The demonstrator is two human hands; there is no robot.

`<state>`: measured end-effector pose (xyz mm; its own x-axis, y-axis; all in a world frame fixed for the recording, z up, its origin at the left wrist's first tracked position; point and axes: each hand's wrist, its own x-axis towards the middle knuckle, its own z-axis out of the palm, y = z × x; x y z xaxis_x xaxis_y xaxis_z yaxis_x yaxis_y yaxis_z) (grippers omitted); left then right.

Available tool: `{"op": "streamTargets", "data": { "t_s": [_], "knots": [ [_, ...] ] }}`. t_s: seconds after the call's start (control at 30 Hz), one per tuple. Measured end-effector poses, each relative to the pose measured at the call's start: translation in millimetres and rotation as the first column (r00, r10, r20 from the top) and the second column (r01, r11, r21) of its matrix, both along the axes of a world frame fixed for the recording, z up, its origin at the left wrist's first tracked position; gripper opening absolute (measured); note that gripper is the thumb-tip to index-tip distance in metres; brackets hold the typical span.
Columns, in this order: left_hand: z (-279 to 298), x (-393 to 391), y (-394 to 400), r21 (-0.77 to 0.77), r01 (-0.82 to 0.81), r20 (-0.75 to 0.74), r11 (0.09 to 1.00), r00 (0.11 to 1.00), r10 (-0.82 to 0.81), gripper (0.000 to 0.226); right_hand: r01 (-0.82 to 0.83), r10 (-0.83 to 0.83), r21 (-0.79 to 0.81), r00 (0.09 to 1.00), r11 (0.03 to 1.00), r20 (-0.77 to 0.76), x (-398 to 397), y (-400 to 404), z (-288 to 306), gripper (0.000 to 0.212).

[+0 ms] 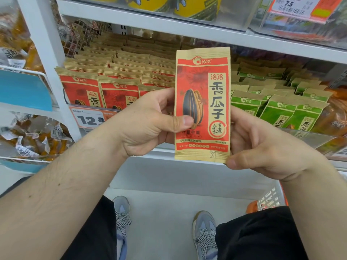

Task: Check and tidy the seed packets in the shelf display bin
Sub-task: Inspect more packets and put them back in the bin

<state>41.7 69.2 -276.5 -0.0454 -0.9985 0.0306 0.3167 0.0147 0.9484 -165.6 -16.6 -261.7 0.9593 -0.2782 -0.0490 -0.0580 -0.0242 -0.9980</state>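
Note:
A red and tan seed packet [203, 87] with a sunflower seed picture is held upright in front of the shelf. My left hand [150, 121] pinches its left edge, thumb lying across the front. My right hand [262, 147] holds its right edge and bottom corner, fingers behind it. Behind the packet, rows of matching red seed packets [116, 79] stand in the shelf display bin. Green seed packets [277, 107] fill the section to the right.
A price tag reading 12.8 [88, 119] hangs on the shelf front at left. White wire baskets [22, 132] of wrapped snacks are at far left. Another shelf [187, 25] sits above. An orange shopping basket [270, 199] stands on the floor by my feet.

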Motion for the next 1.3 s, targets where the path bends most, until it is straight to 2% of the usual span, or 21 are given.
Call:
{"op": "streamTargets", "data": {
  "t_s": [0.07,0.13,0.2,0.23,0.3,0.33,0.37,0.4,0.43,0.47,0.5,0.53,0.6,0.67,0.7,0.77,0.8,0.83,0.93,1.0,1.3],
  "knots": [
    [0,1,0,0.001,0.005,-0.004,1.000,1.000,-0.005,0.045,-0.037,0.036,0.027,0.999,0.999,0.021,-1,-3,-1,0.090],
    [2,0,1,0.002,-0.001,-0.001,1.000,1.000,0.001,0.046,0.007,-0.011,0.080,0.999,0.997,0.048,3,-1,-2,0.085],
    [4,-5,1,-0.013,-0.089,0.074,0.996,0.993,0.090,0.051,0.207,-0.213,0.081,0.974,0.975,0.072,11,7,-3,0.067],
    [4,-8,1,-0.048,-0.177,0.173,0.983,0.968,0.182,0.055,0.352,-0.351,0.002,0.933,0.936,0.074,16,12,-4,0.056],
    [2,-13,0,-0.185,-0.385,0.424,0.904,0.799,0.427,0.069,0.581,-0.580,-0.311,0.808,0.752,0.105,24,24,-3,0.054],
    [2,-15,1,-0.252,-0.423,0.475,0.871,0.730,0.492,0.072,0.602,-0.630,-0.513,0.763,0.612,0.144,27,28,-5,0.063],
    [3,-18,2,-0.281,-0.393,0.463,0.875,0.743,0.483,0.068,0.542,-0.636,-0.708,0.753,0.453,0.169,29,33,-6,0.074],
    [5,-22,4,-0.262,-0.335,0.408,0.905,0.811,0.419,0.062,0.450,-0.630,-0.838,0.757,0.309,0.174,31,38,-8,0.083],
    [5,-25,5,-0.220,-0.298,0.343,0.929,0.868,0.360,0.056,0.377,-0.622,-0.899,0.765,0.223,0.167,33,42,-9,0.088],
    [3,-28,5,-0.168,-0.299,0.277,0.939,0.900,0.336,0.053,0.326,-0.606,-0.925,0.781,0.193,0.149,35,45,-12,0.090],
    [1,-30,3,-0.104,-0.316,0.207,0.943,0.921,0.331,0.047,0.299,-0.585,-0.931,0.802,0.211,0.125,36,47,-13,0.090],
    [-1,-30,1,-0.038,-0.327,0.139,0.944,0.934,0.329,0.038,0.322,-0.579,-0.905,0.808,0.277,0.110,37,47,-12,0.085],
    [-4,-26,-2,0.091,-0.262,0.065,0.961,0.964,0.257,0.023,0.536,-0.656,-0.709,0.742,0.458,0.137,34,40,-4,0.062],
    [-7,-20,-3,0.159,-0.117,0.062,0.980,0.992,0.109,0.027,0.745,-0.788,-0.523,0.581,0.414,0.203,29,28,8,0.050],
    [-8,-19,-2,0.166,-0.043,0.062,0.985,0.998,0.033,0.032,0.783,-0.816,-0.461,0.547,0.419,0.187,26,23,12,0.046],
    [-8,-22,0,0.156,0.043,0.082,0.987,0.995,-0.057,0.036,0.783,-0.793,-0.301,0.597,0.543,0.123,26,19,13,0.023],
    [-7,-24,0,0.150,0.042,0.093,0.988,0.994,-0.056,0.036,0.758,-0.757,-0.224,0.644,0.613,0.108,26,19,10,0.013],
    [-6,-26,-1,0.141,0.004,0.097,0.990,0.995,-0.018,0.036,0.738,-0.731,-0.182,0.672,0.650,0.119,26,18,7,0.013],
    [-2,-22,-7,0.095,-0.222,0.026,0.970,0.975,0.220,0.029,0.725,-0.711,-0.179,0.688,0.665,0.143,25,19,5,0.016],
    [0,-17,-9,0.086,-0.288,-0.023,0.954,0.956,0.291,0.025,0.737,-0.725,-0.149,0.676,0.660,0.133,25,21,7,0.022],
    [-3,-17,-8,0.095,-0.218,-0.040,0.971,0.974,0.223,0.034,0.772,-0.762,-0.108,0.636,0.627,0.124,27,19,7,0.031]
  ]
}}
